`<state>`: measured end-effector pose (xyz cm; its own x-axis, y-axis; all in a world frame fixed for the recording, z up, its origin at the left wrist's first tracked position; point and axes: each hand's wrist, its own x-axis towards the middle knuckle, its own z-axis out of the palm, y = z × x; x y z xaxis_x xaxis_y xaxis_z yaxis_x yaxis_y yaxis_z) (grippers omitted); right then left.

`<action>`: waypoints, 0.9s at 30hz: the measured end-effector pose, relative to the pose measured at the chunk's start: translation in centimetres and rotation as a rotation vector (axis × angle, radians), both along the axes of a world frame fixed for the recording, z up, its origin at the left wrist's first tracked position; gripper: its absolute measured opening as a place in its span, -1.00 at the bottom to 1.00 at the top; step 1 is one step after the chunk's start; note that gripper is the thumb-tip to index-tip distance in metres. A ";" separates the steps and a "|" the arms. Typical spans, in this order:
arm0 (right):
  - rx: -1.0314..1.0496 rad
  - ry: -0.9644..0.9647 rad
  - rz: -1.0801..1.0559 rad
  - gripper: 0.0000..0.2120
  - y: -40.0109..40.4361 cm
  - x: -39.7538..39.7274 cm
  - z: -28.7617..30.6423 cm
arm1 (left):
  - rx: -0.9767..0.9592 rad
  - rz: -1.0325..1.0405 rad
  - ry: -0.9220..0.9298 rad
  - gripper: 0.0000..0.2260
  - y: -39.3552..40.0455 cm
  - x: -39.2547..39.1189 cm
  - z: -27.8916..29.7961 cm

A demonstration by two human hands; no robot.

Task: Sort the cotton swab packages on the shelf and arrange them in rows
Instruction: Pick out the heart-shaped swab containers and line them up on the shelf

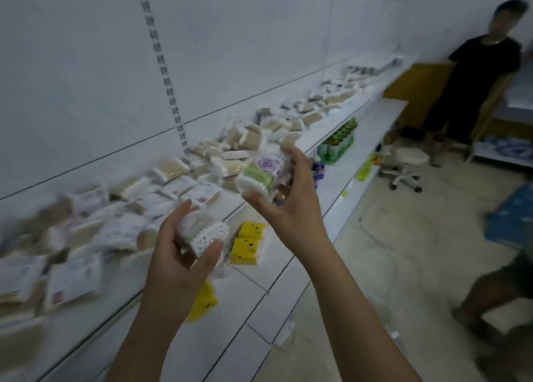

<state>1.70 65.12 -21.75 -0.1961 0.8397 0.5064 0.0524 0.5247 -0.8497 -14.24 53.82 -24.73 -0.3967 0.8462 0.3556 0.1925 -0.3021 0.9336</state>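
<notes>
My left hand (184, 254) grips a clear box of white cotton swabs (203, 234), its swab tips facing me. My right hand (294, 197) holds up a second swab box (261, 173) with a green band and a purple rose label. Both boxes are in the air in front of the white shelf (314, 139). Many flat swab packages (121, 208) lie in a loose, jumbled strip along the shelf against the back wall, from the near left to the far right.
Yellow packs (248, 241) sit on the lower shelf under my hands. Green bottles (340, 142) stand on a lower shelf further along. A white stool (406, 165) is on the floor. One person stands at the far right, another crouches at the right edge.
</notes>
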 end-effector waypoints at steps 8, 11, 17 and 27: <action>-0.088 0.059 -0.238 -0.25 11.7 18.5 -1.5 | -0.111 -0.178 -0.107 -0.26 15.9 15.2 -2.7; -0.108 0.036 -0.300 -0.26 16.5 24.0 -1.7 | -0.146 -0.214 -0.109 -0.39 21.6 20.4 -3.6; -0.095 -0.022 -0.366 -0.33 24.2 30.4 -2.4 | -0.212 -0.284 -0.066 -0.49 30.8 27.1 -4.8; -0.093 -0.009 -0.436 -0.24 43.4 35.8 -3.6 | -0.207 -0.344 -0.048 -0.28 52.0 32.9 -7.6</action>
